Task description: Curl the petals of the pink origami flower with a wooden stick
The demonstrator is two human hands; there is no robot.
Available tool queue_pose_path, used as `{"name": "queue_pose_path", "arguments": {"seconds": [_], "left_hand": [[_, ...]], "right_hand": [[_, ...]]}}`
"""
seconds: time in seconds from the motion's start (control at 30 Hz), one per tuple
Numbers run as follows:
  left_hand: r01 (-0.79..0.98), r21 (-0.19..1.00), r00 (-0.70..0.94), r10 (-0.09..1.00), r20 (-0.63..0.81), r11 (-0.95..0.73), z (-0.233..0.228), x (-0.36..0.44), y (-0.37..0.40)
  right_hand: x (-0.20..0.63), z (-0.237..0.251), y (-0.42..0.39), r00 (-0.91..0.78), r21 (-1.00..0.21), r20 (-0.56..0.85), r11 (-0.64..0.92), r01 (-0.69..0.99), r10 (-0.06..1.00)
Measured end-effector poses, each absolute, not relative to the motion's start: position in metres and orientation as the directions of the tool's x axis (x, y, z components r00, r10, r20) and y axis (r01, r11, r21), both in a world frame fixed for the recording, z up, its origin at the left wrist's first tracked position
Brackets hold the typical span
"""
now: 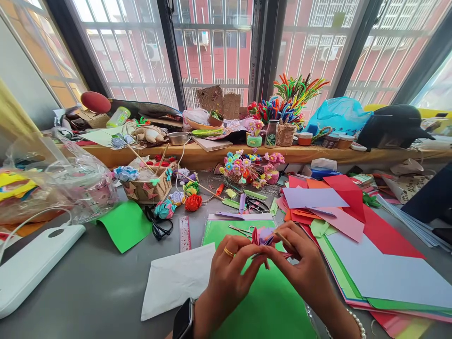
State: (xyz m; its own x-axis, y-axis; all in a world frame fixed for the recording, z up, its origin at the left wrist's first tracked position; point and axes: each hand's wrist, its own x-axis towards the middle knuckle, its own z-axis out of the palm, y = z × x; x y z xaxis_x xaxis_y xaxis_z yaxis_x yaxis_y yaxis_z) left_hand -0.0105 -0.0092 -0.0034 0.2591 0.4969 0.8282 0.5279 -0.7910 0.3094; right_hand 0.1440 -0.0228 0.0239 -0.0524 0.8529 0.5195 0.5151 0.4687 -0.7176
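Note:
My left hand (229,273), with a gold ring and a black watch on the wrist, and my right hand (303,268), with a pearl bracelet, meet over a green paper sheet (268,301). Between the fingertips of both hands is a small folded paper flower (263,236) in pink and lilac. My right hand also has a thin wooden stick (283,238) running along its fingers. Scissors (242,230) lie on the green sheet just beyond my hands.
A white paper (176,280) lies to the left, a ruler (184,233) beside it. Stacked coloured sheets (370,254) spread on the right. Paper flowers (250,167), a basket (150,188), a plastic bag (60,183) and a white device (31,263) crowd the grey table below the window ledge.

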Motion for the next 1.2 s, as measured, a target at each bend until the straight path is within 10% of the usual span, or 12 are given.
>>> {"name": "queue_pose_path", "arguments": {"seconds": [0.73, 1.2], "left_hand": [[0.209, 0.856, 0.404, 0.839, 0.364, -0.472, 0.018, -0.028, 0.0], [0.267, 0.74, 0.439, 0.762, 0.476, -0.617, 0.017, -0.029, 0.001]], "right_hand": [[0.157, 0.028, -0.023, -0.4, -0.618, 0.525, 0.66, 0.428, 0.751], [0.151, 0.024, -0.021, -0.311, -0.383, 0.763, 0.784, 0.49, 0.567]]}}
